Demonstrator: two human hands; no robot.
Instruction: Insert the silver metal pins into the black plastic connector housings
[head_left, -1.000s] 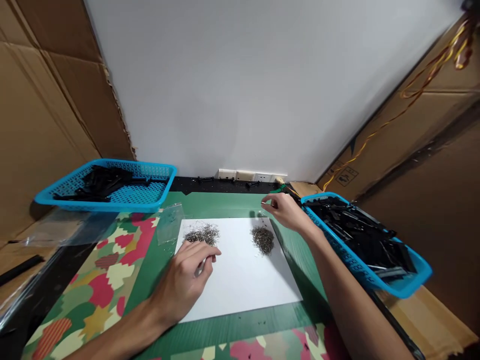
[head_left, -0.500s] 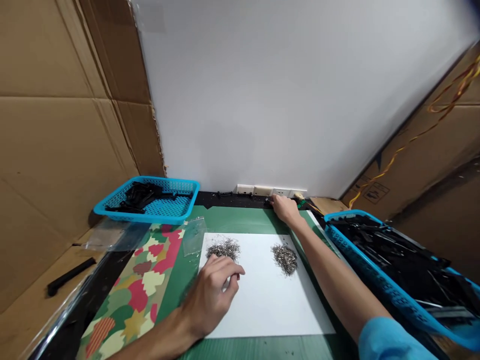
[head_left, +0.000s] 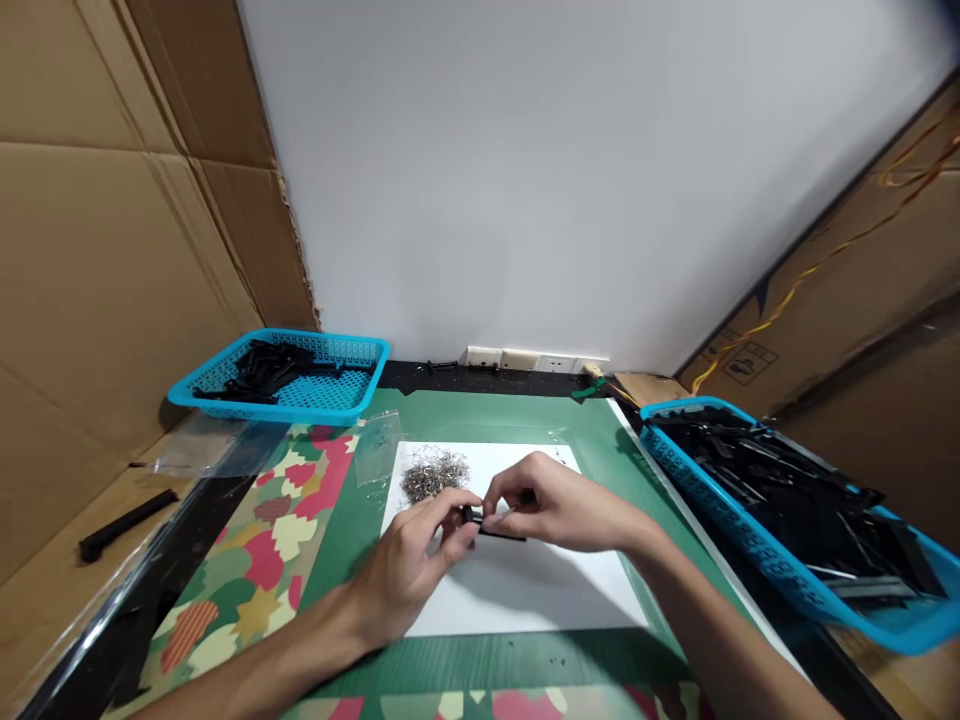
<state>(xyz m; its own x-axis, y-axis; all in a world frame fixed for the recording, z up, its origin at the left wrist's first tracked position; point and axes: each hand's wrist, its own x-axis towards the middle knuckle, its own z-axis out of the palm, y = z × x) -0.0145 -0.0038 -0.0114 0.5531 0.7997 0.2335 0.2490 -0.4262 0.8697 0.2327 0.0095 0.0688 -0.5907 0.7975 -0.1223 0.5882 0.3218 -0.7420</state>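
Observation:
My left hand (head_left: 409, 565) and my right hand (head_left: 555, 505) meet over a white sheet of paper (head_left: 517, 590). Both pinch a thin black plastic strip (head_left: 491, 527) between fingertips; the right hand grips its length, the left pinches its left end. A pile of small metal springs or screws (head_left: 435, 472) lies on the paper just beyond my left hand. A second pile seen earlier is hidden behind my right hand.
A blue basket (head_left: 787, 590) full of black strips sits at the right, and another blue basket (head_left: 300, 400) with fewer black parts at the back left. Clear plastic bags (head_left: 225, 450) lie by it. A black strip (head_left: 124, 522) rests on cardboard at left. Wall sockets (head_left: 525, 358) line the back.
My right hand came back from the table's far edge by the sockets, now holding a black strip. My left hand lifted from the paper and joined it at the strip's end.

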